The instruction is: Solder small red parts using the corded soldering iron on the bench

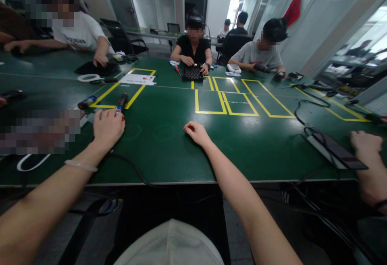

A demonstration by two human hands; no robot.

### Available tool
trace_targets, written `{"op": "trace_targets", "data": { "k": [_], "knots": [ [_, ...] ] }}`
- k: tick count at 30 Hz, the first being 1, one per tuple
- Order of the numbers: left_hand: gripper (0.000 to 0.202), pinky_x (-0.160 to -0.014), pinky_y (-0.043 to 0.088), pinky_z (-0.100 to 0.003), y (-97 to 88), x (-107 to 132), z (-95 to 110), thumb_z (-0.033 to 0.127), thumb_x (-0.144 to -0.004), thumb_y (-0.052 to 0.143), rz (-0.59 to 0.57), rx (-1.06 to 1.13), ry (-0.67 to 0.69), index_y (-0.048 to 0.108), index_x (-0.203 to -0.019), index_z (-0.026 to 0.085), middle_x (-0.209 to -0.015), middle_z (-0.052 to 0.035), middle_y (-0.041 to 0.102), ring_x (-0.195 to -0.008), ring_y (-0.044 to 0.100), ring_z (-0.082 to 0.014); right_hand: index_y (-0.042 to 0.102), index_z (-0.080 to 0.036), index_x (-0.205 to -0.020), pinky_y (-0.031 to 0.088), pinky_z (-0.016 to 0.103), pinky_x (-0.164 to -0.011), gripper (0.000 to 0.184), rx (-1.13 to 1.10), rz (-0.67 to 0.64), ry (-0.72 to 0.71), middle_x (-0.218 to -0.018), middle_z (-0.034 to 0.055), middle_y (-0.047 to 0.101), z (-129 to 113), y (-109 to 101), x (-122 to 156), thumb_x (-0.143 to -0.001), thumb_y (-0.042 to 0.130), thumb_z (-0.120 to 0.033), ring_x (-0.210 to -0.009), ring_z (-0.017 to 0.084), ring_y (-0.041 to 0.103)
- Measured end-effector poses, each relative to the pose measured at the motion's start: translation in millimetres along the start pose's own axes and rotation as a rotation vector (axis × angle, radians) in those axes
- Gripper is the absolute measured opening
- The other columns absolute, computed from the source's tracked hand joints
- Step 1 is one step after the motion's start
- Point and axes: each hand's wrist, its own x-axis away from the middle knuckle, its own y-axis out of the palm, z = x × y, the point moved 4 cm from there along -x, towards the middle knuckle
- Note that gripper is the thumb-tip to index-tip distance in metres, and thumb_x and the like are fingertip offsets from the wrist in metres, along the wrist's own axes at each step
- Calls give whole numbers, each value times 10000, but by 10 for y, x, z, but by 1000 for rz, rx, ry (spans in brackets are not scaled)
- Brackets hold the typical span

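Note:
My left hand is closed over a black and blue electric screwdriver, whose thin tip points away from me. My palm and fingers cover the rear of the tool, with a bit of red by the fingertips. My right hand rests loosely curled on the green table, with no object showing in its fingers. Left of the screwdriver lies a short blue and black cylinder. A dark cable runs from beside my left wrist toward the table's near edge.
Yellow tape rectangles mark the table. A white paper and a white ring lie at the left. One person opposite handles a black tray. Cables cross a grey and black device at right, near another person's hand.

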Motion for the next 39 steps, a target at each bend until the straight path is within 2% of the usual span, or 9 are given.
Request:
{"op": "trace_targets", "data": {
  "k": [5, 10, 15, 19, 21, 25, 28, 33, 39],
  "knots": [
    [436, -1115, 233, -417, -19, -16, 16, 327, -993, 303, 65, 74, -17, 621, -1163, 83, -1301, -164, 582, -1172, 463, -287, 686, -200, -905, 446, 266, -741, 142, -7, 1, -12, -844, 3, 702, 1, 10, -4, -884, 546, -201, -742, 147, 605],
    [437, -1087, 269, -422, -119, -43, 138, 340, -1010, 287, 92, 188, -7, 634, -1139, 108, -1275, -139, 599, -1160, 482, -285, 688, -199, -905, 433, 255, -716, 142, 5, 0, -8, -819, -6, 683, 14, 20, -4, -883, 548, -201, -718, 140, 581],
    [430, -918, 418, -386, -290, -91, 363, 412, -1004, 323, 23, 415, -4, 635, -1166, 163, -1195, -132, 643, -1068, 576, -286, 689, -201, -906, 435, 261, -707, 136, 8, 3, -1, -806, -5, 677, 2, 5, -4, -878, 556, -209, -709, 145, 578],
    [333, -889, 474, -368, -451, -105, 731, 421, -956, 438, -5, 748, 63, 653, -1082, 200, -1086, -100, 693, -1017, 647, -265, 684, -204, -900, 462, 276, -739, 132, -20, -2, -9, -818, 0, 689, -19, 7, -2, -872, 555, -214, -727, 150, 598],
    [286, -849, 510, -363, -484, -101, 976, 427, -918, 517, -60, 968, 58, 635, -1054, 204, -1010, -75, 710, -913, 690, -240, 678, -200, -908, 484, 286, -763, 130, -80, -7, -6, -828, 6, 698, -19, 22, -3, -867, 557, -221, -745, 153, 619],
    [322, -647, 566, -326, -387, -93, 1480, 439, -828, 645, -292, 1489, -59, 565, -1000, 179, -897, -65, 693, -701, 715, -206, 654, -196, -968, 522, 286, -775, 159, -256, -18, 24, -851, 8, 708, 10, 75, -16, -856, 546, -225, -772, 148, 654],
    [351, -578, 558, -291, -277, -98, 1718, 436, -772, 700, -375, 1643, -94, 581, -959, 164, -864, -68, 680, -712, 709, -201, 629, -194, -1000, 537, 275, -740, 182, -343, -29, 49, -824, -2, 693, 39, 117, -33, -845, 534, -212, -738, 138, 652],
    [418, -612, 546, -282, -168, -90, 1765, 418, -728, 727, -331, 1656, -41, 645, -1042, 154, -942, -78, 682, -761, 665, -174, 612, -192, -1004, 531, 265, -716, 191, -372, -46, 45, -791, -13, 666, 50, 145, -44, -837, 520, -205, -703, 129, 632],
    [434, -675, 524, -296, -121, -63, 1742, 404, -724, 737, -340, 1696, -39, 613, -1038, 131, -988, -105, 689, -840, 659, -191, 606, -189, -1053, 494, 259, -692, 233, -301, 20, -6, -827, -8, 652, 18, 66, -27, -833, 535, -222, -674, 121, 586]
  ]
}}
